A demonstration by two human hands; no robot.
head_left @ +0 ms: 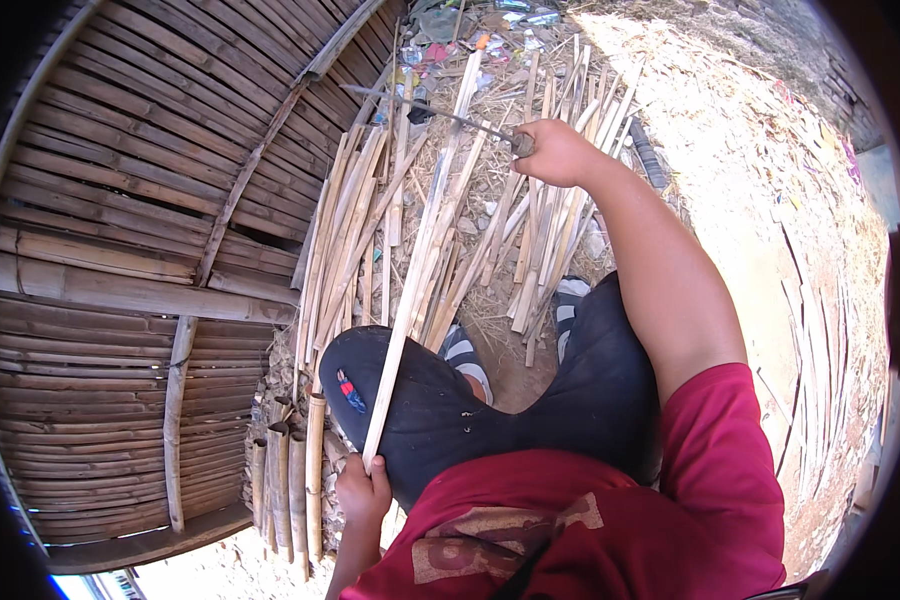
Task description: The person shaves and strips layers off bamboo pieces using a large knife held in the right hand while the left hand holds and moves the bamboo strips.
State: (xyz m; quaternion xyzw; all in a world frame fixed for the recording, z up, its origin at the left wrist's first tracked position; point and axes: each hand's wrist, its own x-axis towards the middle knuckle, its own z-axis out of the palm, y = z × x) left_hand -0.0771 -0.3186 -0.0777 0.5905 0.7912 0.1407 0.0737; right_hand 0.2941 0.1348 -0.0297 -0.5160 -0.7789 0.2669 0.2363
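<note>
My left hand [363, 488] is closed round the near end of a long pale bamboo strip [406, 305]. This strip slants up and away across my left thigh, over other strips on the ground. Out ahead, my right hand [558, 152] grips the short handle of a long thin-bladed knife [460, 121]. Its dark blade points left and passes across the far part of the strip; I cannot tell whether the two touch. Many split bamboo strips [345, 230] lie in loose bundles beyond my knees, with more strips [555, 215] under my right forearm.
A slatted bamboo wall [120, 160] stands close on the left, with upright bamboo poles [297, 480] by its foot. Coloured litter [435, 50] lies at the far end. A dark ridged tube [647, 152] is right of the strips. Sunlit straw-strewn ground [715, 130] spreads on the right.
</note>
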